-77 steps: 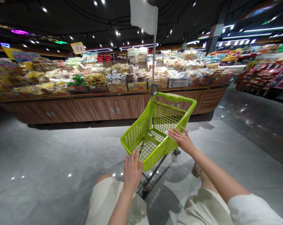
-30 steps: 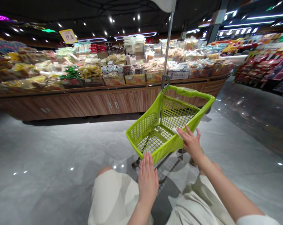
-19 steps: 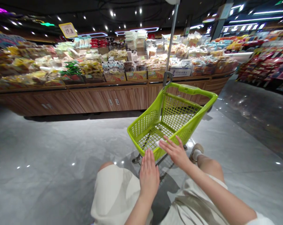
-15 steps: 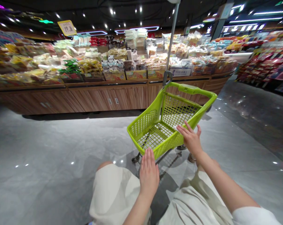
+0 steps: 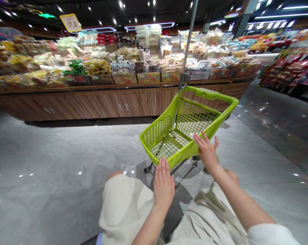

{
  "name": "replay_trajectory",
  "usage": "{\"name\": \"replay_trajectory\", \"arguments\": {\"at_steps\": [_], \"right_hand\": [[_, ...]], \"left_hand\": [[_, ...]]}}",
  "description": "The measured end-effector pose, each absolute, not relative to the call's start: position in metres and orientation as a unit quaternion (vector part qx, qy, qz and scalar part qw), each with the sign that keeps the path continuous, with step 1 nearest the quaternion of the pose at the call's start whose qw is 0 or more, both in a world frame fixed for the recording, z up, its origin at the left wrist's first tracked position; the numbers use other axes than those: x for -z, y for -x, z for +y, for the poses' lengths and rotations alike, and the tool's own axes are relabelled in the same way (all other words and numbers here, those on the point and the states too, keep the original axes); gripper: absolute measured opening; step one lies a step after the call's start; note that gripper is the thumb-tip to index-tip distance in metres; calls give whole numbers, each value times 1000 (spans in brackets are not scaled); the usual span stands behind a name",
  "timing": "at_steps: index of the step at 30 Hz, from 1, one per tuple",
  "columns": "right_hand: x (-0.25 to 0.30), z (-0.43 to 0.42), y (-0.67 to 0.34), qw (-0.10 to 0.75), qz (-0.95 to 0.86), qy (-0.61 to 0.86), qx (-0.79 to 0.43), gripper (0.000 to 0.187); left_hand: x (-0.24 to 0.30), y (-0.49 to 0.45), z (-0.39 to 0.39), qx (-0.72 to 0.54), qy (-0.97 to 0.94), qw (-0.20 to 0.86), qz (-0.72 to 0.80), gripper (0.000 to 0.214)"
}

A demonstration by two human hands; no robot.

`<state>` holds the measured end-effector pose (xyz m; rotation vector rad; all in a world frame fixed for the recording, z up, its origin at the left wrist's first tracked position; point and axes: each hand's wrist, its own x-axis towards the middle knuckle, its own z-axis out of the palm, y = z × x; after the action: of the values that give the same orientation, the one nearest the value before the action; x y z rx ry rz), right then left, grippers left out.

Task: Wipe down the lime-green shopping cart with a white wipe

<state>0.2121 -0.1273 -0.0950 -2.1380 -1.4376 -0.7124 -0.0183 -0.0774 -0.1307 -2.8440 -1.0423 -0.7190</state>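
Trolley (image 5: 166, 144) sits beyond left hand (image 5: 164, 185), beside right hand (image 5: 206, 151).

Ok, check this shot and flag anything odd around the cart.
One oddity: the lime-green shopping cart is empty, and neither the left hand nor the right hand grips it; both are open, close by its near rim. Nothing looks spilled or damaged.

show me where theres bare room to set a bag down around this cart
The mesh floor of the green shopping basket is bare between its walls, beside the right hand and left hand. Grey floor lies open between the wooden display counter and the basket. It's crowded on the counter, packed with bagged snacks.
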Motion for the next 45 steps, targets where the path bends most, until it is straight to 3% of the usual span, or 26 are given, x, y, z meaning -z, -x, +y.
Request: {"name": "replay_trajectory", "arguments": {"at_steps": [4, 7, 11, 14, 17, 20, 26, 29, 32, 36, 40, 45], "right_hand": [[116, -119, -135, 247, -621, 710, 223, 60], [115, -125, -141, 207, -689, 660, 215, 62], [92, -135, -226, 201, -580, 750, 248, 69], [93, -130, -220, 228, -519, 785, 249, 69], [113, -121, -155, 244, -597, 731, 225, 65], [120, -123, -137, 210, -697, 652, 211, 59], [92, -135, -238, 213, -539, 774, 257, 71], [101, -128, -193, 236, -539, 772, 240, 70], [116, -122, -130, 227, -653, 689, 217, 59], [106, -130, -168, 182, -685, 667, 231, 60], [92, -133, -225, 195, -528, 786, 257, 68], [114, -123, -142, 228, -634, 704, 225, 60]], "left_hand": [[131, 17, -78, 233, 910, 13, -343, 81], [130, 21, -76, 229, 913, 16, -337, 82], [129, 22, -76, 227, 916, 14, -330, 79], [130, 18, -79, 233, 913, 10, -336, 80], [131, 16, -81, 240, 908, 6, -343, 81], [130, 19, -79, 237, 912, 8, -334, 83], [127, 20, -79, 230, 916, 11, -330, 79], [128, 17, -82, 232, 912, 9, -337, 80], [128, 18, -81, 229, 913, 9, -337, 83], [126, 22, -79, 227, 916, 10, -330, 81], [127, 19, -81, 225, 915, 11, -336, 79], [129, 17, -83, 233, 911, 9, -341, 84]]}}
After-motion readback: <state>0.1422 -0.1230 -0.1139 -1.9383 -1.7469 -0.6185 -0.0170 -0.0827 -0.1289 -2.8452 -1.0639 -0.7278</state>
